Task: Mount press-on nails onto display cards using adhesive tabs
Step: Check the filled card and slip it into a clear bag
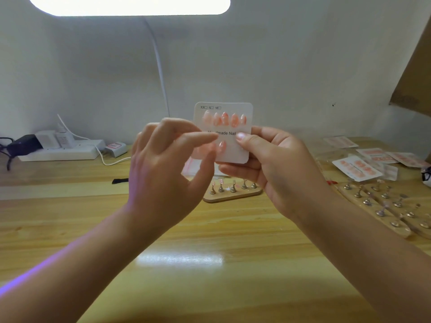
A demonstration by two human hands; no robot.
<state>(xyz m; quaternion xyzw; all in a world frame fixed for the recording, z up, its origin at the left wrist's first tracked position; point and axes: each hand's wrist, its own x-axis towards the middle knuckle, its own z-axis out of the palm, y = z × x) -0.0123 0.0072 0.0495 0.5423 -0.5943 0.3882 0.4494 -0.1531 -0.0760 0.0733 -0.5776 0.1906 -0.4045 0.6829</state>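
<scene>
Wooden table. Right hand grip clamped on display card; top row done. Left hand fingers together, pressing nail beside grip; bottom row mostly left.

The display card is white with black lettering; its press-on nails are pale pink marbled with coral and white. The table is honey-yellow wood with streaky grain. The nail stand is light wood with silvery metal pegs. The power strip is white, the adapter black, the wall pale grey
</scene>
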